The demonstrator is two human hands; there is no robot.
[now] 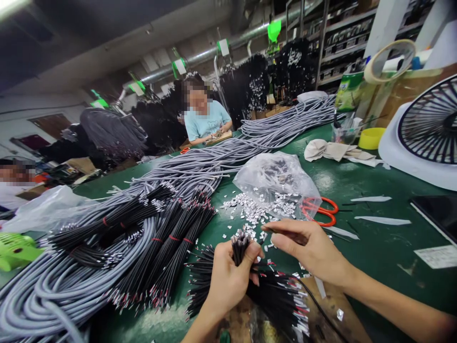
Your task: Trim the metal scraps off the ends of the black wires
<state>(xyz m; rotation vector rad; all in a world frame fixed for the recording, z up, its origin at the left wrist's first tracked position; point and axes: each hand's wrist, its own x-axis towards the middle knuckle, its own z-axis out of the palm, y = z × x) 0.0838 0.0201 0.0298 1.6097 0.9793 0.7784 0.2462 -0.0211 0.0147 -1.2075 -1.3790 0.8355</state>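
Note:
My left hand is closed round a small bundle of short black wires, ends pointing up. My right hand is pinched beside the bundle's top, fingertips holding a single thin black wire. Small white connector pieces lie scattered on the green table just beyond my hands, spilling from a clear plastic bag. A fan of black wires with red and white tips lies under my wrists.
Bundled black wires and long grey cables cover the table's left. Orange-handled scissors lie by the bag. A white fan, yellow bowl, cloth and dark phone sit at right. Two other people sit across and left.

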